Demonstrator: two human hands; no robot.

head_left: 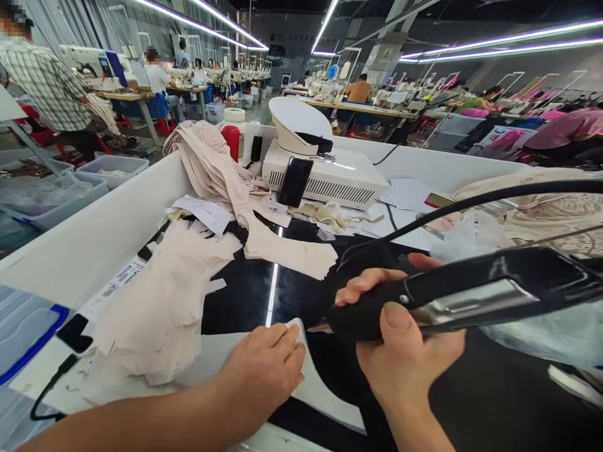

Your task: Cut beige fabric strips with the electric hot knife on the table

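My left hand (264, 373) is closed on the upper edge of a white curved piece (332, 402), its fingers bent together. That piece spreads over the dark glossy tabletop (226, 307) on both sides of the hand; whether it is cloth or stiff card I cannot tell. In my right hand (405, 358) is a black corded hand tool (475, 292) with a metal plate on its side. Its narrow tip points left, close to my left fingers and the white piece's edge. Left of my hands lies a loose pile of pale beige fabric pieces (151, 301).
Beige cut fabric (292, 248) extends across the table's middle. Behind stand a white vented box (325, 179), a white cap (299, 125), a phone (295, 182) and a red thread cone (230, 143). A black cable (452, 204) arches over the right side. Low white walls (94, 251) border the table.
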